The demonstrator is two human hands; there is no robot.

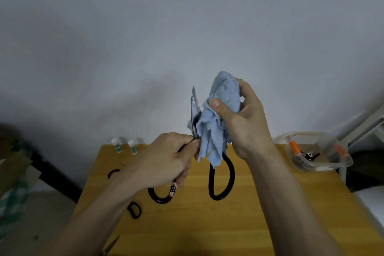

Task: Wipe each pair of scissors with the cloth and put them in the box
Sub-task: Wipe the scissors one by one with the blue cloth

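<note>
At frame centre, left hand (166, 158) grips black scissors (221, 176), right hand (245, 118) clutches cloth (218, 122); box (349, 161) right holds some, others wait lower left

Large black-handled scissors (221, 176) upright, blades partly wrapped in bunched blue cloth (218, 118); clear box (318, 151) far right.

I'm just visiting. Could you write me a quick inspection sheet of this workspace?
Surface: wooden table, yellowish.
Job's things: large black-handled scissors held upright; blue cloth wrapped on the blades; clear box at the right edge already holds scissors; more scissors lie left.
Clutter: two small white-and-green tubes at the far edge.
Hands: left hand grips the scissors; right hand grips the cloth.
Cables: nothing seen.
Surroundings: plain grey wall.
</note>
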